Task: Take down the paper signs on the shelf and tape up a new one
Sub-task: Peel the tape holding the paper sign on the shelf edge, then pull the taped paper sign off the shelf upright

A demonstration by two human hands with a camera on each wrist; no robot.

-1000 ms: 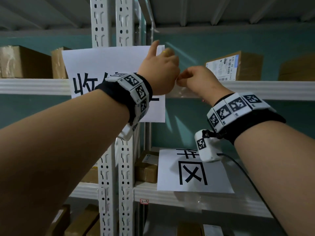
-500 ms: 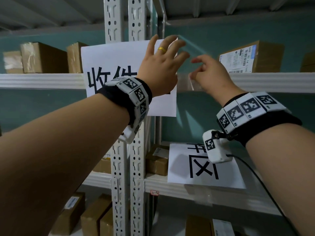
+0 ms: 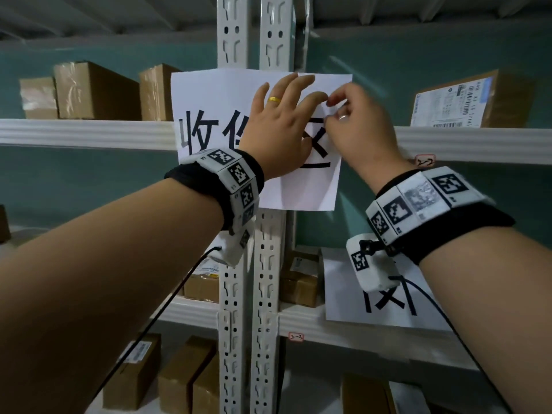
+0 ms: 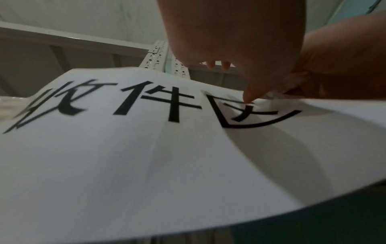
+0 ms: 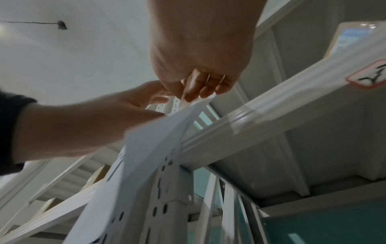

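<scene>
The shelf carries the sign across its uprights, boxes behind. I judge the step to be fixing or freeing the sign's right side; I cannot tell which. My left hand lies flat on the sheet, fingers straight and spread. My right hand pinches something pale, possibly tape, at the sheet. Next move calls for steady pressure. Right edge hangs free; open room lies rightward.
</scene>
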